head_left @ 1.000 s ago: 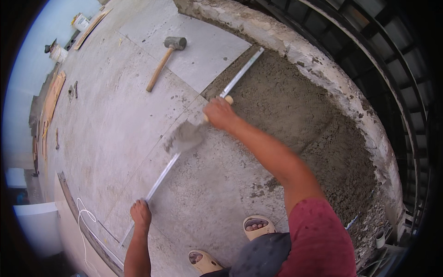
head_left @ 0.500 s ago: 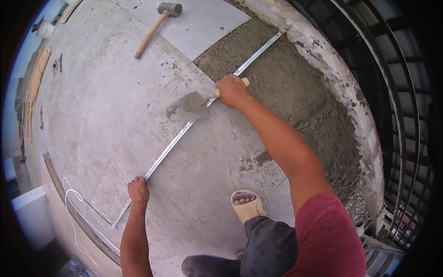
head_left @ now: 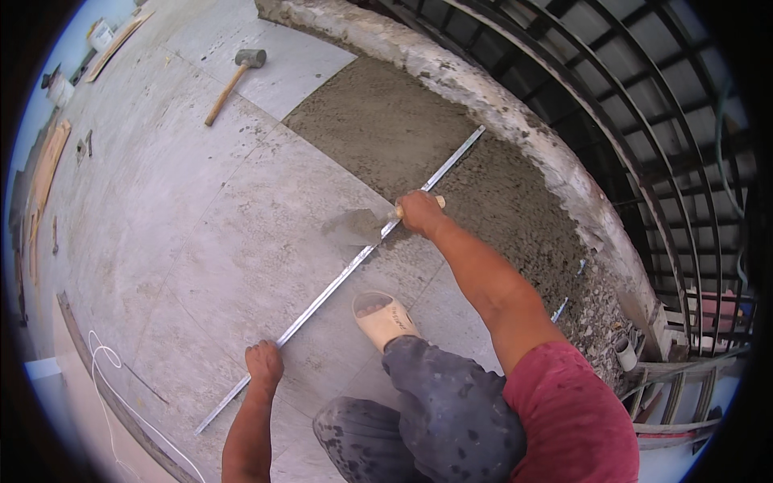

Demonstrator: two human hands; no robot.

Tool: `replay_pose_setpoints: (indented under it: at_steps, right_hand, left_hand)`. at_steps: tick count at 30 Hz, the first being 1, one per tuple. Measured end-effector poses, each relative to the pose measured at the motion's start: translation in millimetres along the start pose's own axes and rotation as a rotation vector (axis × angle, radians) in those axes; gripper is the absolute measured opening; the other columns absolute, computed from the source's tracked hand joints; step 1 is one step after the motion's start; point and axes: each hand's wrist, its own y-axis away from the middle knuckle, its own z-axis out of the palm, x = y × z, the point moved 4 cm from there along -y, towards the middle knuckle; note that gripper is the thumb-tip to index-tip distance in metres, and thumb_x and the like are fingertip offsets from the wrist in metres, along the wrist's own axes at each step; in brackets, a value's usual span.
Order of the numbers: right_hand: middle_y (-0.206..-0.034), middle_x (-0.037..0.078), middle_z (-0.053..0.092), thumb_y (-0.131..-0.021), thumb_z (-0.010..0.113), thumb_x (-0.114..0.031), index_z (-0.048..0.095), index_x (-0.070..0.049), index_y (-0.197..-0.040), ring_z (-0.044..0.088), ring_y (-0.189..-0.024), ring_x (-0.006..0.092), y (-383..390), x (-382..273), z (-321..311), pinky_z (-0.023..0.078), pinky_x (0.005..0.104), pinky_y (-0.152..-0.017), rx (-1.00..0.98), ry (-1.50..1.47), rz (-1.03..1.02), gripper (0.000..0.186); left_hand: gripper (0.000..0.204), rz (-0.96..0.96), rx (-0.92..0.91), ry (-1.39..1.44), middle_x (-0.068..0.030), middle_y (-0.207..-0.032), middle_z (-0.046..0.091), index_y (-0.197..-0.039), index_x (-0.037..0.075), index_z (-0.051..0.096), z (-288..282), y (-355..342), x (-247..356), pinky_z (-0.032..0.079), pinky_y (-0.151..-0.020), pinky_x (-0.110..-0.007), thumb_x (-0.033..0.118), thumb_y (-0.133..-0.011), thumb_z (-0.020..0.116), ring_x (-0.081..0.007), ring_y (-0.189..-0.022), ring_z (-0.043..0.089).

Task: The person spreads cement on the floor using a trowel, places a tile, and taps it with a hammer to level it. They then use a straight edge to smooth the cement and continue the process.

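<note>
A long metal straightedge (head_left: 322, 298) lies diagonally over the grey tiles, its far end across the wet mortar bed (head_left: 378, 121). My left hand (head_left: 264, 361) is closed around the bar toward its near end. Farther up, my right hand (head_left: 420, 212) is wrapped round the wooden handle of a trowel (head_left: 356, 228) and rests at the same bar. The trowel's mortar-smeared blade points left over the tiles. Mortar beyond the bar looks smooth; on the near side it is rougher and crumbly.
A mallet (head_left: 250, 58) lies on the tiles at the far left. The rough low wall (head_left: 515, 121) edges the mortar on the right, with dark metal bars (head_left: 644, 161) beyond. White cord (head_left: 105, 354) and wooden boards (head_left: 48, 169) lie at left. My sandalled foot (head_left: 382, 318) stands near the bar.
Both hands have drawn the straightedge toward me along the mortar, leaving a wider smooth stretch behind it. The trowel came along in my right hand. My view has shifted too.
</note>
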Motion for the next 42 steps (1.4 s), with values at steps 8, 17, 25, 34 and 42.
replay_pose_setpoints:
  at_steps: [8,17,25,34,42]
  right_hand:
    - [-0.108,0.013,0.066,-0.075,0.077,-0.021,0.071,-0.013,-0.098,0.061,-0.106,0.0327,34,-8,12,0.049,0.0424,-0.092,0.01,0.073,-0.008,0.026]
    - [-0.101,0.016,0.07,-0.069,0.084,-0.026,0.071,-0.008,-0.104,0.064,-0.099,0.0355,5,66,0,0.049,0.0455,-0.089,0.027,0.006,-0.282,0.041]
    - [-0.097,0.018,0.069,-0.071,0.083,-0.039,0.069,-0.005,-0.096,0.064,-0.094,0.0369,3,78,-17,0.049,0.0459,-0.081,-0.051,-0.212,-0.156,0.045]
    - [-0.098,0.019,0.068,-0.07,0.082,-0.044,0.069,-0.006,-0.097,0.064,-0.098,0.0379,14,84,-12,0.05,0.0473,-0.083,-0.027,-0.068,-0.199,0.049]
    - [-0.093,0.019,0.069,-0.07,0.083,-0.041,0.069,-0.005,-0.093,0.064,-0.097,0.0376,81,112,-6,0.05,0.0468,-0.084,-0.119,-0.083,-0.179,0.044]
  left_hand:
    - [0.011,-0.053,0.09,0.029,-0.0128,-0.084,0.067,-0.082,0.01,0.068,20,17,21,0.051,-0.068,-0.042,0.01,-0.08,0.057,-0.0294,-0.078,0.068]
    - [0.009,-0.16,0.127,0.039,-0.0143,-0.083,0.067,-0.079,0.008,0.066,14,23,36,0.049,-0.068,-0.043,0.009,-0.078,0.057,-0.0306,-0.078,0.067]
    - [0.012,-0.313,0.164,0.054,-0.0148,-0.085,0.065,-0.081,0.006,0.064,10,37,32,0.052,-0.07,-0.045,0.012,-0.082,0.054,-0.0322,-0.08,0.066]
    - [0.01,-0.271,0.137,0.078,-0.0164,-0.084,0.063,-0.081,0.003,0.063,18,62,60,0.052,-0.07,-0.047,0.01,-0.08,0.055,-0.035,-0.079,0.064]
    - [0.008,-0.187,0.095,0.137,-0.0155,-0.083,0.062,-0.079,0.005,0.061,34,122,118,0.051,-0.067,-0.047,0.012,-0.079,0.059,-0.0346,-0.075,0.063]
